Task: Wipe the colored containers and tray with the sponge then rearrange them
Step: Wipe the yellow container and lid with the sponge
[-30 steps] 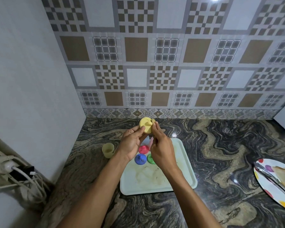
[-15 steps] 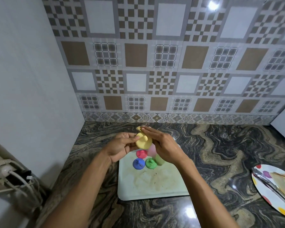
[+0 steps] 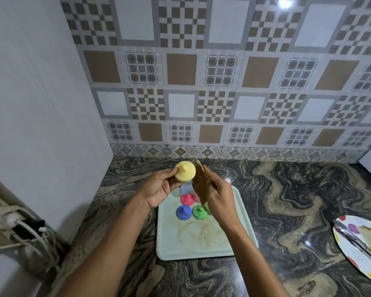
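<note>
My left hand [image 3: 159, 188] holds a yellow lid [image 3: 185, 171] with a small knob, raised above the far left corner of the pale green tray [image 3: 201, 245]. My right hand [image 3: 220, 199] grips a thin brownish sponge [image 3: 200, 182] whose edge touches the lid's right side. On the tray, under my hands, stand a pink lid [image 3: 187, 198], a blue lid [image 3: 183, 212] and a green lid [image 3: 199, 211]. Brown smears mark the tray's middle. More containers behind my right hand are mostly hidden.
The marble counter [image 3: 287, 200] meets a white wall on the left and a tiled wall behind. A spotted plate [image 3: 351, 254] with metal tongs [image 3: 358, 243] and a flat brown food piece lies at the right edge. Cables and a plug [image 3: 19, 228] hang at lower left.
The yellow lid has turned so its knobbed top faces me, and my right hand has slid the sponge from over the lid to its right side. The camera view has shifted slightly.
</note>
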